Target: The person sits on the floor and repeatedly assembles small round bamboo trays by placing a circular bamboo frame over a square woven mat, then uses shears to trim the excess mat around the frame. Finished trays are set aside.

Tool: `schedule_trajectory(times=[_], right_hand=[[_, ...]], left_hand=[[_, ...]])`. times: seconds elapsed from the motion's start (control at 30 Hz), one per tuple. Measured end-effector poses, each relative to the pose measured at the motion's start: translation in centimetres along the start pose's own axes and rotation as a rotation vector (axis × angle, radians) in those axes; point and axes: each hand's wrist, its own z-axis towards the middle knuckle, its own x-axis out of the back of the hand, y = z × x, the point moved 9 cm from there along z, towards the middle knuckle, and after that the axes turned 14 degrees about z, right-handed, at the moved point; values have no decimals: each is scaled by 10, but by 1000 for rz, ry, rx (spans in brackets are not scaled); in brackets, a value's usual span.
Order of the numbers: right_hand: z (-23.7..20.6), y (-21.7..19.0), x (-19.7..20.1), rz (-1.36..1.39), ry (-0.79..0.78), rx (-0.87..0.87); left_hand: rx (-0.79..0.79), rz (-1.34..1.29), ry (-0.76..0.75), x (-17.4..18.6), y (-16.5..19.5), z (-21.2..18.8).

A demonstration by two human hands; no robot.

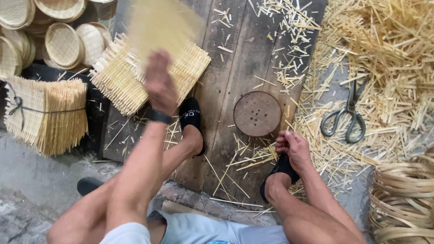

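Note:
My left hand [159, 81] is raised and blurred, gripping a woven bamboo mat [159, 25] that is lifted above a stack of similar square mats [122, 81]. My right hand [293, 147] rests loosely curled on my right foot, with nothing in it, just below a round wooden disc [257, 113] lying on the wooden board [239, 54]. Both feet wear black slippers.
Scissors [346, 115] lie on bamboo offcuts at the right. Coiled bamboo hoops [402, 199] sit at the lower right. A tied bundle of mats [47, 113] and round woven trays [63, 45] are at the left. Loose strips litter the board.

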Motion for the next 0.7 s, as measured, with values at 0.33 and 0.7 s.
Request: schedule_trajectory(times=[0.33,0.7], right_hand=[[-5,-88,-60,-102,11,239],[16,-82,-40,-198,82,368]], left_hand=[[-654,-399,-535,3,226,-139],[872,-906,-1061,-160,116,-158]])
